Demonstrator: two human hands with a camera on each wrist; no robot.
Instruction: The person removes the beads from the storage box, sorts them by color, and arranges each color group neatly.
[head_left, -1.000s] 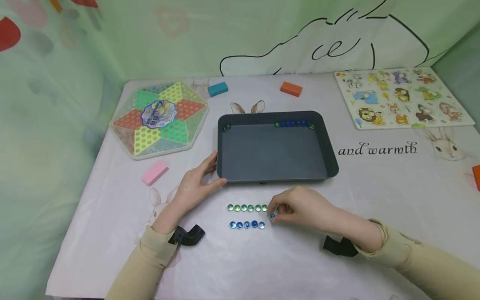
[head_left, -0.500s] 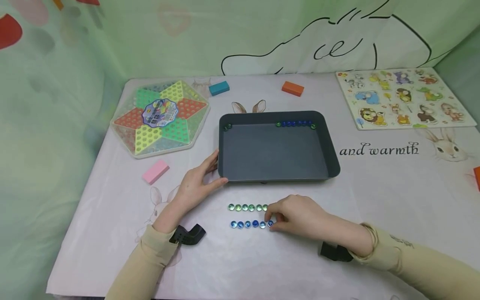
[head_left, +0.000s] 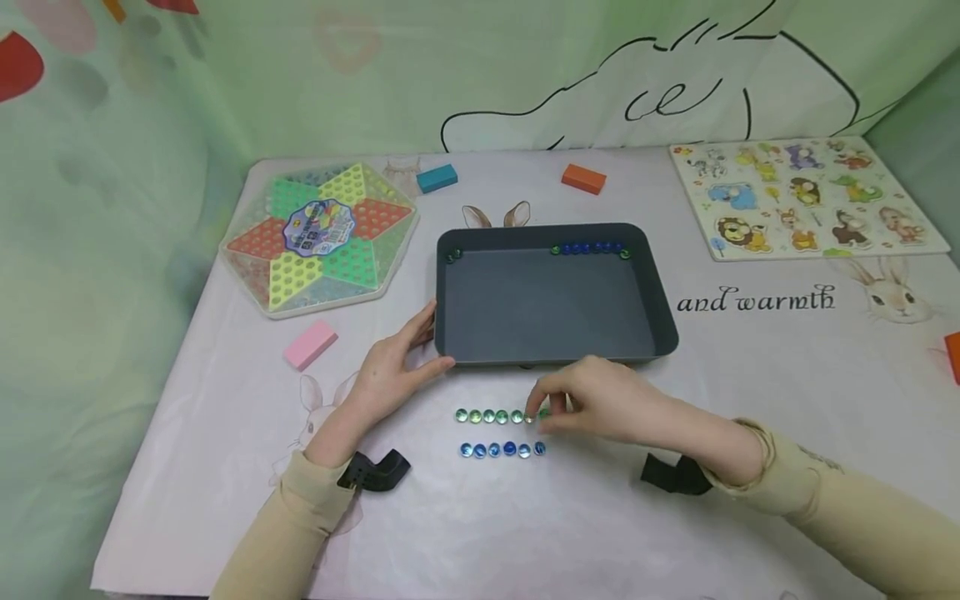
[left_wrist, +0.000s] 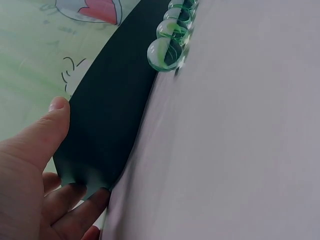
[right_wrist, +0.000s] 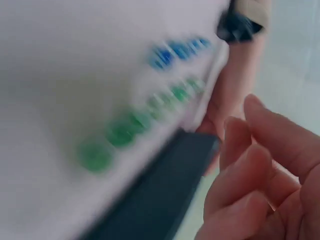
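My left hand [head_left: 386, 375] rests at the near left corner of a dark grey tray [head_left: 555, 308]. Its thumb reaches along the front rim, and the other fingers touch the left wall. In front of the tray lies a row of green marbles [head_left: 489, 416], with a row of blue marbles [head_left: 494, 450] nearer me. My right hand [head_left: 600, 400] hovers over the right end of the green row and hides part of it. The right wrist view shows nothing between its thumb [right_wrist: 272, 122] and fingers; the marbles there are blurred.
Inside the tray, blue marbles [head_left: 587, 248] with a green one at each end line the back wall; two green marbles [head_left: 454, 254] sit in the back left corner. A Chinese checkers board [head_left: 360, 262], an animal puzzle board [head_left: 765, 196] and a pink block [head_left: 311, 345] lie around it.
The right hand set a blue marble down at the right end of the blue row, let go, and moved up toward the tray. The left hand stayed at the tray corner.
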